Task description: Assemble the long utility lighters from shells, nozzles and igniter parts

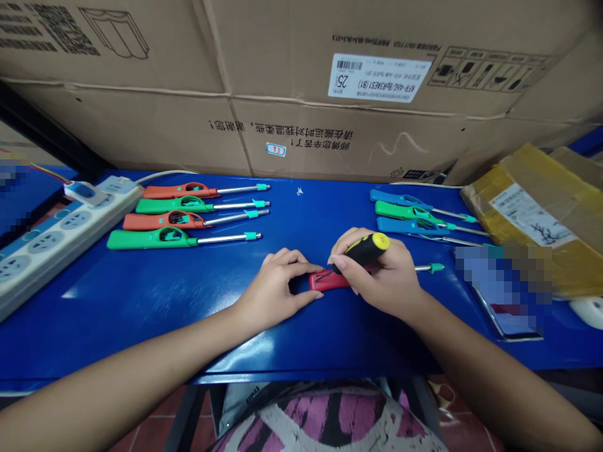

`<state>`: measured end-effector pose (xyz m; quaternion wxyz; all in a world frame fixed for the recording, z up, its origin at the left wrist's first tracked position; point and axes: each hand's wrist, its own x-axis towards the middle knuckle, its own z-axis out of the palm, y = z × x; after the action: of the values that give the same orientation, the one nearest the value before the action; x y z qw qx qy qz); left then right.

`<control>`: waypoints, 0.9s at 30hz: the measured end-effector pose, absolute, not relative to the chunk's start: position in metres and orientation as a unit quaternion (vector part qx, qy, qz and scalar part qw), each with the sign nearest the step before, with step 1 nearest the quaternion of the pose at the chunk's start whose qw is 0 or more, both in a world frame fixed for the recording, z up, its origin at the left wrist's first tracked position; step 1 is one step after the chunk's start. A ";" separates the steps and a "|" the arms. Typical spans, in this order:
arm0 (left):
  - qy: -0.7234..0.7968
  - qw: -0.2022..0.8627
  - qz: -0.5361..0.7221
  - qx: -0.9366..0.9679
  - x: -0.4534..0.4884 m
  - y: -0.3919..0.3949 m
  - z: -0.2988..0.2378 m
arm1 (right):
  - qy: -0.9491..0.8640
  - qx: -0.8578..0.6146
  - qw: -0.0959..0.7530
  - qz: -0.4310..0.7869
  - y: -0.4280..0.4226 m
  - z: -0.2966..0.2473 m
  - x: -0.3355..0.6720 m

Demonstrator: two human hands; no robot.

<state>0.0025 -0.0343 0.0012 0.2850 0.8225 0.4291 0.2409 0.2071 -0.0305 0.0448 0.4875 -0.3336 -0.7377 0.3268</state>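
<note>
On the blue table (301, 339) a red long-nosed lighter (332, 280) lies flat, its handle end pointing left. My left hand (268, 289) grips that end between thumb and fingers. In my right hand (391, 276) is a screwdriver (365, 251) with a black and yellow handle, tilted over the lighter's body. The shaft's tip meets the lighter near its handle end. My right hand covers the middle of the lighter; its metal tube with a teal tip (431, 268) shows on the far side.
Several orange and green lighters (164, 221) lie in a row at left, beside a white power strip (70, 232). At right are three blue and green lighters (407, 212), a phone (506, 301) and a taped parcel (541, 220). A large cardboard box (292, 75) walls off the back.
</note>
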 end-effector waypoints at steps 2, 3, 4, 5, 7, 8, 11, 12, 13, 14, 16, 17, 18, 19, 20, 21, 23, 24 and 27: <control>0.428 0.279 0.244 0.824 0.002 -0.034 0.001 | -0.727 -0.340 0.491 0.339 -0.031 0.046 0.208; 0.428 0.277 0.244 0.825 0.002 -0.034 0.001 | -0.730 -0.338 0.486 0.341 -0.031 0.048 0.208; 0.429 0.274 0.243 0.826 0.002 -0.034 0.000 | -0.742 -0.333 0.471 0.341 -0.032 0.052 0.209; 0.430 0.270 0.242 0.827 0.002 -0.034 0.000 | -0.762 -0.324 0.447 0.338 -0.032 0.056 0.211; 0.433 0.264 0.242 0.828 0.002 -0.035 0.000 | -0.814 -0.302 0.371 0.329 -0.034 0.069 0.213; 0.432 0.262 0.243 0.828 0.002 -0.035 -0.001 | -0.835 -0.302 0.341 0.309 -0.034 0.076 0.213; 0.425 0.268 0.252 0.827 0.003 -0.035 -0.001 | -0.873 -0.294 0.318 0.226 -0.032 0.089 0.210; 0.423 0.270 0.255 0.826 0.003 -0.034 -0.002 | -0.878 -0.289 0.323 0.204 -0.030 0.090 0.207; 0.424 0.270 0.257 0.825 0.003 -0.034 -0.002 | -0.882 -0.281 0.333 0.181 -0.028 0.089 0.205; 0.426 0.268 0.257 0.825 0.003 -0.034 -0.002 | -0.882 -0.277 0.347 0.159 -0.026 0.086 0.203; 0.429 0.263 0.254 0.826 0.003 -0.034 -0.002 | -0.873 -0.277 0.388 0.100 -0.022 0.080 0.201; 0.428 0.261 0.252 0.828 0.004 -0.034 -0.001 | -0.861 -0.290 0.412 0.075 -0.020 0.077 0.201; 0.424 0.261 0.250 0.831 0.003 -0.033 -0.001 | -0.851 -0.302 0.425 0.062 -0.019 0.075 0.202; 0.418 0.263 0.249 0.833 0.003 -0.033 -0.001 | -0.851 -0.305 0.422 0.067 -0.018 0.074 0.204; 0.413 0.265 0.249 0.835 0.003 -0.033 0.000 | -0.854 -0.302 0.416 0.084 -0.017 0.074 0.206; 0.409 0.268 0.249 0.836 0.003 -0.033 0.000 | -0.859 -0.294 0.406 0.106 -0.017 0.074 0.209; 0.406 0.269 0.247 0.838 0.003 -0.032 0.001 | -0.865 -0.281 0.398 0.120 -0.016 0.074 0.214; 0.405 0.267 0.247 0.838 0.002 -0.032 0.001 | -0.864 -0.280 0.406 0.101 -0.015 0.074 0.216; 0.400 0.265 0.253 0.840 0.002 -0.032 0.001 | -0.852 -0.281 0.441 -0.001 -0.014 0.072 0.219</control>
<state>0.0019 -0.0316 0.0014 0.2647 0.8400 0.4004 0.2528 0.2187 -0.0143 0.0717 0.4414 -0.2810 -0.8522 -0.0008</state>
